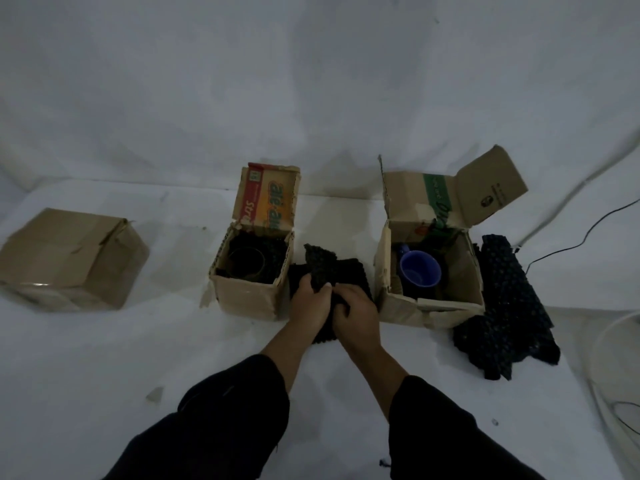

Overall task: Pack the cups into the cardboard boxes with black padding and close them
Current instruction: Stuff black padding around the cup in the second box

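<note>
Cloth (311, 81) covers counter (104, 358). Closed left box (69, 258); middle box (249, 296) holds dark cup (246, 263), right box (408, 306) blue cup (420, 271). Both left grip (310, 299) and right grip (356, 310) pinch padding (320, 265).

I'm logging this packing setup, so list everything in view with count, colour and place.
closed box: one, brown, far left, flaps shut
middle box: one, brown with orange-red flap, centre, open
dark cup: one, dark, inside middle box
right box: one, brown with green-printed flap, open
blue cup: one, blue, inside right box
held padding: one piece, black, between the open boxes
padding pile: one, black, right of right box
cable: one, black, far right
pale round object: one, whitish, right edge
cloth: one, white, covers the table
left hand: one, fingers grip held padding
right hand: one, fingers grip held padding
</note>
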### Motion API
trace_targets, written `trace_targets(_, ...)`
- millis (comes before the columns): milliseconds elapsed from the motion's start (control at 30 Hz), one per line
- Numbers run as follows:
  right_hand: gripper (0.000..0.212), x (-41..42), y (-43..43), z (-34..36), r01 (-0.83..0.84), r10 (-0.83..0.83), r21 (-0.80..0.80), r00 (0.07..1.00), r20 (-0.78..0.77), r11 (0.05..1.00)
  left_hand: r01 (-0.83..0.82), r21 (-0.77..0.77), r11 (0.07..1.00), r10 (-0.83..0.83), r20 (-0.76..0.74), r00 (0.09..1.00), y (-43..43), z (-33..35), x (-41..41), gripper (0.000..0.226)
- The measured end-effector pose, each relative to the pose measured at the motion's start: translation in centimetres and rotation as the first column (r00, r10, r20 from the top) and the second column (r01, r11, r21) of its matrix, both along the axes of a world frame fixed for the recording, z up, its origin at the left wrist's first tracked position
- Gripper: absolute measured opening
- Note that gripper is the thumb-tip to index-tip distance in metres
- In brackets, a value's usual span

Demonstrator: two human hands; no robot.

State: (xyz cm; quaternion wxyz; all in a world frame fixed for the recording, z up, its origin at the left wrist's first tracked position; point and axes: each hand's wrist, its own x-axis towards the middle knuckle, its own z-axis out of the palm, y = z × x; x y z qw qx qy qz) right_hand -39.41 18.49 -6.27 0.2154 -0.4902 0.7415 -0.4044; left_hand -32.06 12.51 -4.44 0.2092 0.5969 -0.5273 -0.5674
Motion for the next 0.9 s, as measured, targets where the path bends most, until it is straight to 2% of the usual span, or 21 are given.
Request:
trace_targets(100, 0.049, 0.4, -0.4, 1.4, 0.020, -0.017, -0.025, 0.991, 0.132, 0.999, -0.011, 0.008, 1.000, 0.012, -0.031, 0.999, -0.5, 1.0, -0.2, 0.045)
trace_targets(233, 0.042, 0.5, -1.3, 3.0, 0.087, -0.065, -0.053, 0.943, 0.327, 0.995, -0.004, -0.031, 1.000, 0.001, -0.078, 0.997, -1.0, 2.7, -0.1, 0.032)
trace_targets(300, 0.032, 0.1, -2.1, 4.1, 0.114, -0.086, -0.063, 0.935, 0.344, 0.991, -0.004, -0.075, 0.997, -0.002, -0.072, 0.997, -1.5, 3.6, 0.3, 0.025)
trace_targets(367, 0.014, -0.4, -3.2, 5.4, 0.156, -0.122, -0.072, 0.930, 0.348, 0.985, 0.025, -0.143, 0.989, -0.031, -0.040, 0.999, -2.1, 4.5, 0.6, 0.026)
trace_targets(400, 0.012, -0.6, -3.9, 6.0, 0.171, -0.135, -0.065, 0.920, 0.368, 0.983, 0.047, -0.172, 0.984, -0.051, -0.021, 0.998, -2.4, 5.0, 0.8, 0.027)
trace_targets(500, 0.040, -1.1, -5.7, 7.7, 0.140, -0.129, 0.019, 0.841, 0.525, 0.990, 0.098, -0.245, 0.964, -0.104, -0.013, 0.994, -3.6, 6.3, 1.6, 0.030)
trace_targets(600, 0.073, -1.2, -6.8, 9.7, 0.052, -0.078, 0.059, 0.774, 0.628, 0.997, 0.158, -0.319, 0.934, -0.183, -0.048, 0.982, -4.5, 7.5, 3.2, 0.054)
trace_targets(667, 0.082, -1.3, -7.5, 10.6, -0.013, -0.029, 0.059, 0.753, 0.658, 0.998, 0.195, -0.382, 0.903, -0.215, -0.011, 0.977, -5.0, 7.9, 4.4, 0.057)
trace_targets(733, 0.078, -1.2, -8.2, 11.1, -0.069, 0.007, 0.070, 0.756, 0.654, 0.995, 0.192, -0.457, 0.869, -0.204, 0.025, 0.979, -5.5, 8.2, 5.6, 0.048)
trace_targets(800, 0.064, -0.7, -9.1, 11.3, -0.094, 0.032, 0.064, 0.775, 0.631, 0.994, 0.196, -0.509, 0.838, -0.181, 0.081, 0.980, -6.1, 8.6, 6.8, 0.042)
trace_targets(900, 0.042, 0.6, -10.3, 11.8, -0.117, 0.069, 0.043, 0.803, 0.592, 0.992, 0.214, -0.463, 0.860, -0.168, 0.139, 0.976, -6.8, 8.8, 8.1, 0.028)
